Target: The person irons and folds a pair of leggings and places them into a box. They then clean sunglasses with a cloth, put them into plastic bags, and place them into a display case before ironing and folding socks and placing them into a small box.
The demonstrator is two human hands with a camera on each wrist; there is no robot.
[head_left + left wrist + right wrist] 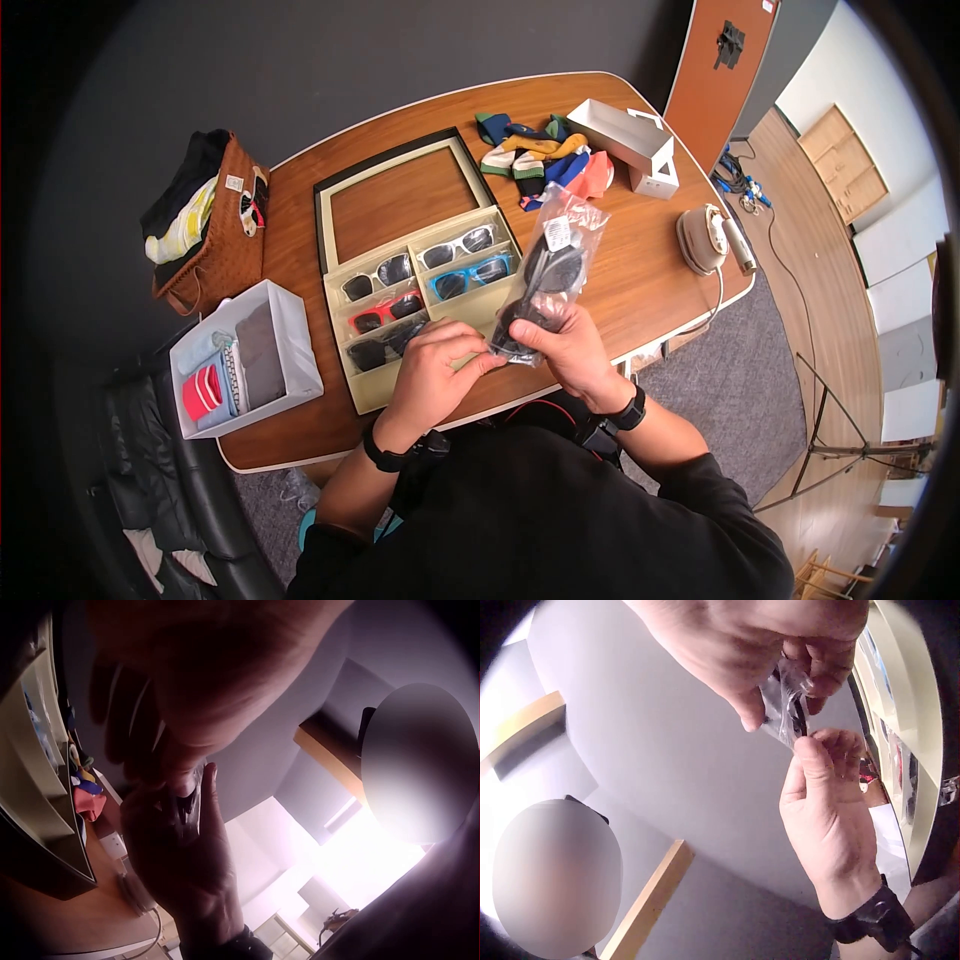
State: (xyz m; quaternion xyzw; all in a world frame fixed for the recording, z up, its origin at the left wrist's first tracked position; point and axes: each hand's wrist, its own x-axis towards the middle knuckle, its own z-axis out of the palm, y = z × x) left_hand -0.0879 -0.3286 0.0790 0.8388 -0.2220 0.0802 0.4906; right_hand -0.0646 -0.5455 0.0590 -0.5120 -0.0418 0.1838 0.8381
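My right hand (578,355) grips a pair of black sunglasses (553,268) inside a clear plastic bag (784,712), held upright over the front of the display case (470,318). With thumb and fingertips, my left hand (432,368) pinches the bag's lower end; the right wrist view shows this pinch close up. White, red, blue and dark sunglasses sit in the case's cream compartments, several of them in plastic. The dark pair (385,345) lies just beyond my left hand. Behind the compartments, the case's framed lid (400,190) is laid back on the table.
Colourful socks (540,150) and a white box (625,135) lie at the back right. A white iron (703,240) with a cord stands at the right edge. On the left are a bin of folded clothes (305,345) and a brown basket (225,250).
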